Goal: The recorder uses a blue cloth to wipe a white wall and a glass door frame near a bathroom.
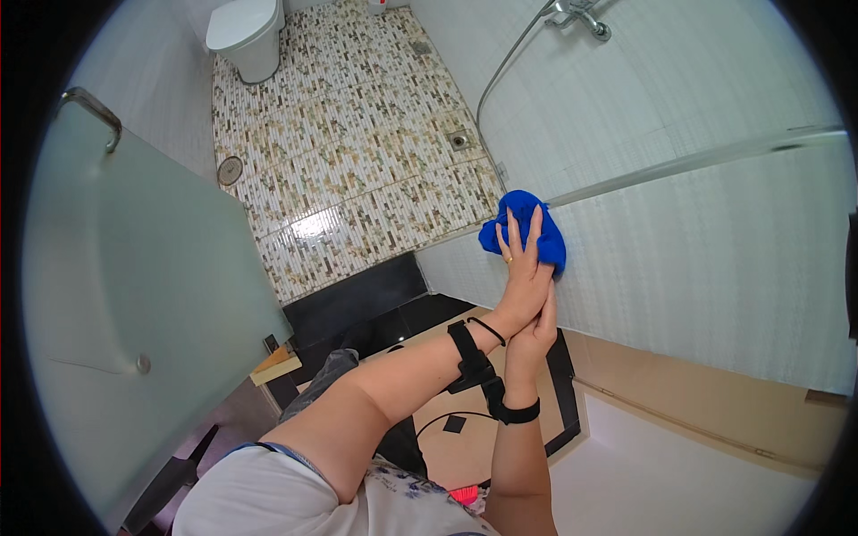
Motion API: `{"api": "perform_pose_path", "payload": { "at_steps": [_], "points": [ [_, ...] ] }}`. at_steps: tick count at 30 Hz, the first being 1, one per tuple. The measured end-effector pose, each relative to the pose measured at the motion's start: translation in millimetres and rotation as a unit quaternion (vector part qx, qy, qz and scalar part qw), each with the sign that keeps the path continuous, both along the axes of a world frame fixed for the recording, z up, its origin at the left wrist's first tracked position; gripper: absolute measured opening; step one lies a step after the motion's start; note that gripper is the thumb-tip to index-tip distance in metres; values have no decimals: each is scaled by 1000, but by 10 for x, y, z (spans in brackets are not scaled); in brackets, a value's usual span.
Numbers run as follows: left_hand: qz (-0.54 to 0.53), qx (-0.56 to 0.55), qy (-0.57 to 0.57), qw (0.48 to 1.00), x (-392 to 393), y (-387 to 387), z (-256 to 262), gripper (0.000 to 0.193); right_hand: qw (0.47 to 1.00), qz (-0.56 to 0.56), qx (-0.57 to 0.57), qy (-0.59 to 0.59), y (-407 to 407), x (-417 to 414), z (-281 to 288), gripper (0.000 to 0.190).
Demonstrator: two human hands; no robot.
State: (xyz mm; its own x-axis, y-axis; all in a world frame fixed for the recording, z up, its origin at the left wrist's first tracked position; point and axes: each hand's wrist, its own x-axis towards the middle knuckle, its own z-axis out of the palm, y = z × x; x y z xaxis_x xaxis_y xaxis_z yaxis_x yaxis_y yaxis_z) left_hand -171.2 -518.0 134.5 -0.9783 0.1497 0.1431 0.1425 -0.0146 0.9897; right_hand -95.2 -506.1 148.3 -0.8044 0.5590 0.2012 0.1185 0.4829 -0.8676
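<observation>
Against the pale tiled wall panel [643, 261], a bunched blue cloth [551, 238] lies under my left hand [526, 258], whose fingers are spread and hold it to the surface. A ring is on one of its fingers. Just below, close against the heel of my left hand, is my right hand [534, 335]. One of its fingers points up towards the cloth's lower edge; the others are largely hidden, so whether it holds anything cannot be seen. Black straps circle both wrists.
A frosted glass door [174, 254] with a metal handle [94, 110] stands at the left. Beyond the dark threshold [362, 288] are a mosaic floor [348, 141], floor drain [459, 139] and white toilet [251, 40]. A shower hose [496, 74] hangs from a wall mixer [576, 13].
</observation>
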Motion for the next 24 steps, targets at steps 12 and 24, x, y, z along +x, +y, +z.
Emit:
{"api": "perform_pose_path", "payload": {
  "at_steps": [12, 24],
  "points": [
    [44, -76, -117, 989, -456, 184, -1959, 44, 983, 101, 3, -156, -1, -263, -986, 50],
    [44, 16, -225, 973, 54, 387, -1336, 59, 993, 12, -66, -97, 82, 340, -908, 46]
  ]
}}
